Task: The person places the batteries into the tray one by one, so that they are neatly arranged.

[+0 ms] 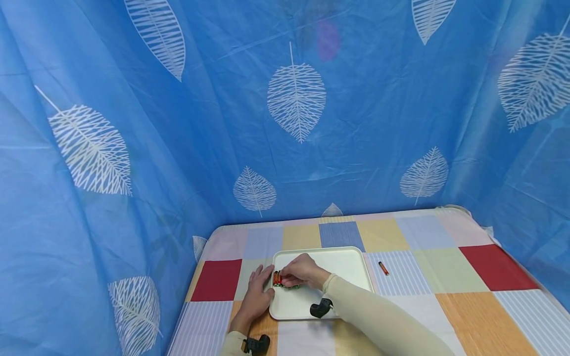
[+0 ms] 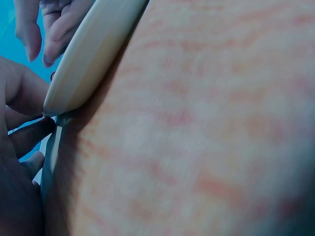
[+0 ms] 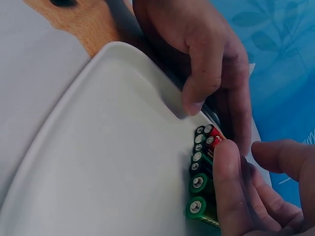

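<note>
A row of batteries (image 3: pixel 198 183), red and green with dark casings, lies side by side near the left edge of a white tray (image 1: pixel 338 262). My right hand (image 1: pixel 305 269) reaches across the tray, its fingers bent over that row. The right wrist view shows one finger against the batteries; whether they are pinched or only pressed is hidden. My left hand (image 1: pixel 257 299) holds the tray's left rim. Its thumb lies at the rim in the left wrist view, with other fingers (image 2: pixel 34 137) just below, outside the tray.
One red and black battery (image 1: pixel 383 268) lies alone on the patchwork tablecloth (image 1: pixel 445 269), right of the tray. Blue curtains (image 1: pixel 356 109) with white leaf prints hang behind the table and at both sides. Each wrist carries a small black camera (image 1: pixel 321 308).
</note>
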Demonstrator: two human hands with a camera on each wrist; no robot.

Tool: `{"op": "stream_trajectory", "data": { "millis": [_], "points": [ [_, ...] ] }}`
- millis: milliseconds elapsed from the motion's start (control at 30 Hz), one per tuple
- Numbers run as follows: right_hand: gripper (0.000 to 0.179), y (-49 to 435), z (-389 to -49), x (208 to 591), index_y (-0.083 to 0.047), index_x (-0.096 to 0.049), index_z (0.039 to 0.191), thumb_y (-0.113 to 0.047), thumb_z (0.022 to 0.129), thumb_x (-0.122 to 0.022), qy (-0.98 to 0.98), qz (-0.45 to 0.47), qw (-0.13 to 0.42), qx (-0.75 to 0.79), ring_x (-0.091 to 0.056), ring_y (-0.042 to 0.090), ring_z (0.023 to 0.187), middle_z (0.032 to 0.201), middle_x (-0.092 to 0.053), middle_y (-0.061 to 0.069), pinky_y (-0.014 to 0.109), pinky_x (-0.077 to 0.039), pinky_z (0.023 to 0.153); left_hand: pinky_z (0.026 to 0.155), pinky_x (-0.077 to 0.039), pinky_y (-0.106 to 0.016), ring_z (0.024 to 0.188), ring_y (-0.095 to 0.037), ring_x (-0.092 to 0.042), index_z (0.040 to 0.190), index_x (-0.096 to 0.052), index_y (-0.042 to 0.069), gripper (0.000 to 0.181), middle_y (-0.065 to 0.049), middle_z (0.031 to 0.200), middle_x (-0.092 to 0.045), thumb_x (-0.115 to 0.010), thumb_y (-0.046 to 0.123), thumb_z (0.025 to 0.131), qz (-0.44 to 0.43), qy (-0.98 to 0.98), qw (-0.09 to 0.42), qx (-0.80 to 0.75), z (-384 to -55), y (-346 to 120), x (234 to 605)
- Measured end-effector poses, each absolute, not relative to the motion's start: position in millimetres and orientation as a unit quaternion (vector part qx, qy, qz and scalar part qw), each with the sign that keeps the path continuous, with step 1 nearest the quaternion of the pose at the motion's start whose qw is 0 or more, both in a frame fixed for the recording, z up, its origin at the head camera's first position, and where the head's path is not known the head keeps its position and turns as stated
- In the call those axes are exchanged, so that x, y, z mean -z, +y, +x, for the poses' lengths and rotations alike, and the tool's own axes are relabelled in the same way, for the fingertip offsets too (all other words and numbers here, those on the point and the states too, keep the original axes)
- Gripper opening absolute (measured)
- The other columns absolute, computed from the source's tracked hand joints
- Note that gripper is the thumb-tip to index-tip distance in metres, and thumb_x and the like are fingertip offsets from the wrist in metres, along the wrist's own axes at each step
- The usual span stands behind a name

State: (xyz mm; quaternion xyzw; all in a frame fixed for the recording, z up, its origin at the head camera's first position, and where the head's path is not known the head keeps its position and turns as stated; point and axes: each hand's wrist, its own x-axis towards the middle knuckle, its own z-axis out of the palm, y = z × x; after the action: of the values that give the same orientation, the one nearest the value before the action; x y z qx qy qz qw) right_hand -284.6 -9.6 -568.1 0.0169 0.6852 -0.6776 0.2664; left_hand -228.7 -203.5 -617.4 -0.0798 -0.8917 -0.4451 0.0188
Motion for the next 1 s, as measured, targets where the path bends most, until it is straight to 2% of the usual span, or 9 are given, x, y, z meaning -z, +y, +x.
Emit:
{"op": "stream_trajectory", "data": {
  "millis": [167, 533, 1000],
  "points": [
    [0.017, -5, -286, 564, 0.013, -0.078, 0.103, 0.000, 0.095, -0.073, 0.675, 0.008, 0.276, 0.684, -0.075, 0.011, 0.061, 0.077, -0.078, 0.013, 0.025, -0.067, 0.064, 0.130, -0.011, -0.081, 0.165, -0.055, -0.021, 0.160, -0.054, 0.002, 0.070, -0.025, 0.168, -0.048, -0.061, -0.004, 0.090, -0.078, -0.893, 0.019, 0.442, -229, -203, 617],
    [0.033, 15, -292, 553, 0.019, -0.072, 0.118, -0.006, 0.097, -0.074, 0.669, -0.018, 0.290, 0.684, -0.078, 0.012, 0.067, 0.079, -0.078, 0.011, 0.028, -0.068, 0.071, 0.130, -0.011, -0.080, 0.165, -0.055, -0.022, 0.159, -0.053, 0.000, 0.069, -0.026, 0.167, -0.049, -0.059, -0.005, 0.090, -0.084, -0.890, 0.023, 0.448, -228, -203, 618],
    [0.043, 75, -299, 546, 0.023, -0.063, 0.129, -0.008, 0.100, -0.073, 0.648, -0.027, 0.314, 0.694, -0.082, 0.018, 0.084, 0.095, -0.082, 0.016, 0.032, -0.069, 0.081, 0.128, -0.013, -0.082, 0.165, -0.055, -0.019, 0.160, -0.053, 0.000, 0.069, -0.026, 0.169, -0.046, -0.059, -0.003, 0.092, -0.078, -0.889, 0.022, 0.451, -225, -202, 617]
  ]
}}
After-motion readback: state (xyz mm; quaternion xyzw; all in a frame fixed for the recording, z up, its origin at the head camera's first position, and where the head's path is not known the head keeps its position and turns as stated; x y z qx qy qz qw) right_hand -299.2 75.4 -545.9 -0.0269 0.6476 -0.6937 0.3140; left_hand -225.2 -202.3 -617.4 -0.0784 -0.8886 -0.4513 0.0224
